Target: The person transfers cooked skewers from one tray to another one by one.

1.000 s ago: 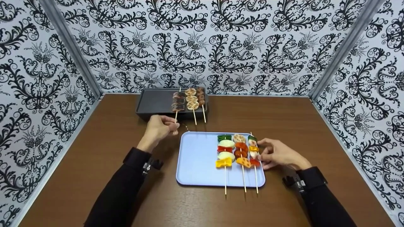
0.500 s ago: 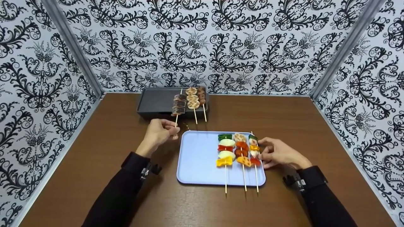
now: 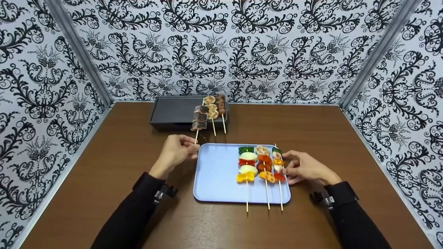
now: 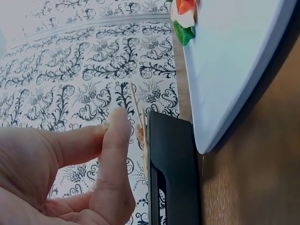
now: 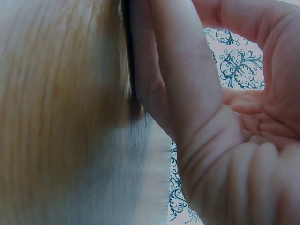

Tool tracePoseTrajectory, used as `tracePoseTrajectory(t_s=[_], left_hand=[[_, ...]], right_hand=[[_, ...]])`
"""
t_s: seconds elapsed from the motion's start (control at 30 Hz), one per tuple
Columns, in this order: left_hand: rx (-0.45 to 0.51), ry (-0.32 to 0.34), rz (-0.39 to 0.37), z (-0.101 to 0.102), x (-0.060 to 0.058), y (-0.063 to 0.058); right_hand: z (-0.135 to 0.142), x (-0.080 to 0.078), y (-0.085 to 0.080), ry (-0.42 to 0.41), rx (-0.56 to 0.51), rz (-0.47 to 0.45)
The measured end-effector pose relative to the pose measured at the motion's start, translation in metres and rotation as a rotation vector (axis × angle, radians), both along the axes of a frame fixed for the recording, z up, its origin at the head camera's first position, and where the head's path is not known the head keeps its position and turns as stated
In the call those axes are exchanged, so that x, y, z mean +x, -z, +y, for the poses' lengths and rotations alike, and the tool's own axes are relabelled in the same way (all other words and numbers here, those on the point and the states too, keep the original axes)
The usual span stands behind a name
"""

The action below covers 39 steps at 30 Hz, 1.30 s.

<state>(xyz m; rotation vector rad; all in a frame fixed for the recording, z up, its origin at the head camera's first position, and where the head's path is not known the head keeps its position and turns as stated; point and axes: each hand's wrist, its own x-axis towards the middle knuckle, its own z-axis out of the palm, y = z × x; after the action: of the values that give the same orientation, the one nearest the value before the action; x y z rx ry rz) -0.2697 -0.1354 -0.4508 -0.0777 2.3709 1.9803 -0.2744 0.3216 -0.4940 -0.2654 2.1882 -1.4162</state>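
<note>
With three multicoloured skewers (image 3: 264, 168) seemingly placed and two browned skewers (image 3: 220, 103) left at upper centre, left fingers (image 3: 193, 148) pinched a dark-chunked wooden skewer (image 3: 199, 118) and right fingers (image 3: 293, 172) held a pale-blue tray (image 3: 218, 176).

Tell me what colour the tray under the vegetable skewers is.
The tray is pale blue; it shows best in the head view.
</note>
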Motion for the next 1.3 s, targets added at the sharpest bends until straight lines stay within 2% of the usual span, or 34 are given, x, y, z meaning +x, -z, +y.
tracePoseTrajectory(t_s=[0.3,0.63,1.3], left_hand=[[-0.009,0.010,-0.026,0.005,0.010,0.005],[-0.004,0.023,-0.005,0.012,0.020,0.008],[0.051,0.053,-0.019,0.018,0.040,0.010]], right_hand=[[-0.001,0.000,0.001,0.009,-0.007,-0.008],[0.000,-0.001,0.001,-0.008,-0.015,0.002],[0.000,-0.002,0.002,0.010,-0.005,-0.004]])
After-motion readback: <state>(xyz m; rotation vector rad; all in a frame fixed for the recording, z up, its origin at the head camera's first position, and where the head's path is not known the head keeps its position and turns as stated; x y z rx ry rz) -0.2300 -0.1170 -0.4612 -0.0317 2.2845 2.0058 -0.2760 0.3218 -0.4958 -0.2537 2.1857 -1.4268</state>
